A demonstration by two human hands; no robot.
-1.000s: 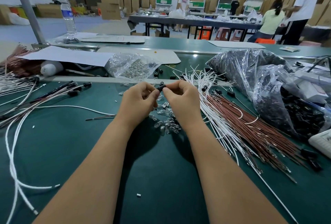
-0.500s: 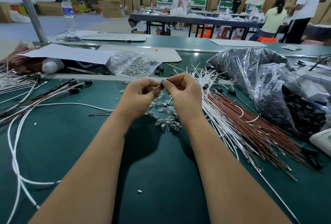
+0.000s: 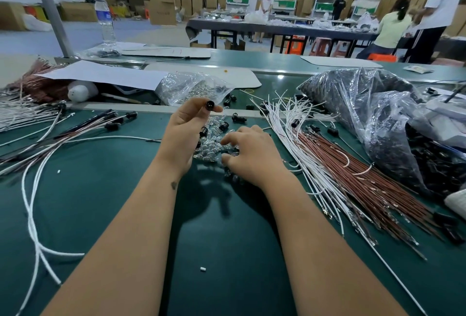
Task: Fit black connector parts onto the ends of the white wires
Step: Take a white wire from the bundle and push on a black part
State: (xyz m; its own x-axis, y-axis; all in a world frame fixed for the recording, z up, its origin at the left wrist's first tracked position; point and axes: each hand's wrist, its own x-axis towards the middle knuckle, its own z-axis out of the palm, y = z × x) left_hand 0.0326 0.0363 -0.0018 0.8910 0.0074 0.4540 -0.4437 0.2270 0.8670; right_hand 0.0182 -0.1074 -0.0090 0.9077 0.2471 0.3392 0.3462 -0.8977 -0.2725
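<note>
Head | left hand (image 3: 185, 129) pinches black connector (image 3: 209, 106) | right hand (image 3: 248, 153) fingertips hidden

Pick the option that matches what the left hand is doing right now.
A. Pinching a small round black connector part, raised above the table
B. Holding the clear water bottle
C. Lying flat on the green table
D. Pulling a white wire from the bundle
A: the left hand pinches a small round black connector part at its fingertips, lifted above the green table, while the right hand reaches into the pile of small clear parts.
</note>
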